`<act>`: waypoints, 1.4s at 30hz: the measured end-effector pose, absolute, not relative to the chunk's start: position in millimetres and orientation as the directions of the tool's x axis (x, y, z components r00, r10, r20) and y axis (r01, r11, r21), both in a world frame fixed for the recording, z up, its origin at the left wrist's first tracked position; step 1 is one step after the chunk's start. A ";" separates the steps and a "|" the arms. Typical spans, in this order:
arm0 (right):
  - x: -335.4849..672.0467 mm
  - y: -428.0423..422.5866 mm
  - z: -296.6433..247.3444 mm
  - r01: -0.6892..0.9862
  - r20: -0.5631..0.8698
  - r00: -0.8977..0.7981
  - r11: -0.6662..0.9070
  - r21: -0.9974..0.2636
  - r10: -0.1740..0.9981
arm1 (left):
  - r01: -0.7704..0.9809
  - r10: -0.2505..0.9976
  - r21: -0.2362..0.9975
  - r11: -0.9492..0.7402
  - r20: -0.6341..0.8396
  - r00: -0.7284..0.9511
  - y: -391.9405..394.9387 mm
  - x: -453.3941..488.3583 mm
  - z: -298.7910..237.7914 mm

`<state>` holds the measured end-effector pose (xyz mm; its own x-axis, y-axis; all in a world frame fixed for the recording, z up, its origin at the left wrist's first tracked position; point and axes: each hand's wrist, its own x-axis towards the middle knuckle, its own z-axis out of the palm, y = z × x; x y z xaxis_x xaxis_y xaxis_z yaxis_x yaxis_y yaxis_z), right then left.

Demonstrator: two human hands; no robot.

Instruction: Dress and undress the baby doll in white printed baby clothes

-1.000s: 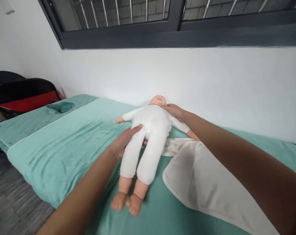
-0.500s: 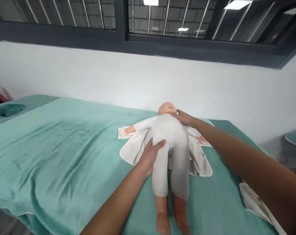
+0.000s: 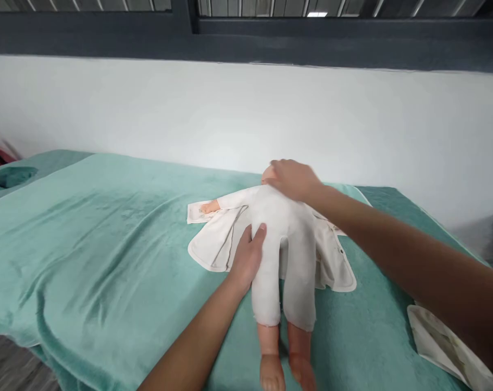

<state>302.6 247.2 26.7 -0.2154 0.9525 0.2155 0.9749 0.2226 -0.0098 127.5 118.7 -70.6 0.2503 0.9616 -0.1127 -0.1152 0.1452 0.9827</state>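
Note:
A baby doll point(image 3: 270, 212) with a white cloth body lies with its bare feet toward me. Under it a white baby jacket point(image 3: 213, 252) is spread out, a sleeve beneath the doll's hand on the left. My left hand point(image 3: 248, 258) grips the doll at the hip and thigh, thumb on top, the other fingers hidden underneath. Across the doll's head my right hand point(image 3: 293, 179) is cupped, fingers curled over it and covering most of the head.
A green blanket point(image 3: 107, 244) covers the bed, with folds on the left. Near the right edge lies a pale printed cloth point(image 3: 445, 342), partly behind my right forearm. A white wall point(image 3: 168, 114) and a dark window frame point(image 3: 311, 46) stand behind.
My right hand has moved from the side of the doll's head and neck to on top of the head. The left hand keeps its place at the hip. My view has tipped downward.

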 end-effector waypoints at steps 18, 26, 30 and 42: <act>239.1 257.6 4.2 0.902 0.006 -0.425 0.424 -0.081 0.905 | 0.857 0.947 0.465 -0.222 0.312 0.076 227.9 65.5 -98.0; 247.1 244.0 -1.8 0.888 -0.055 -0.459 0.458 -0.039 0.887 | 0.281 0.959 0.951 -0.130 0.193 -0.210 242.5 41.8 -110.5; 246.2 240.8 -0.1 0.896 -0.072 -0.444 0.444 -0.015 0.893 | 0.210 0.948 0.970 -0.120 0.175 -0.266 244.1 41.5 -111.2; 208.9 241.4 -7.5 0.925 -0.071 -0.368 0.373 0.070 0.927 | 0.409 0.929 0.850 -0.332 0.370 -0.014 224.3 65.0 -97.5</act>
<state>208.9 241.4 -7.5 -0.3679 0.9272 -0.0711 0.9254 0.3725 0.0702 65.0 224.3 -97.5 -0.0135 0.9291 0.3697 0.4089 -0.3322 0.8499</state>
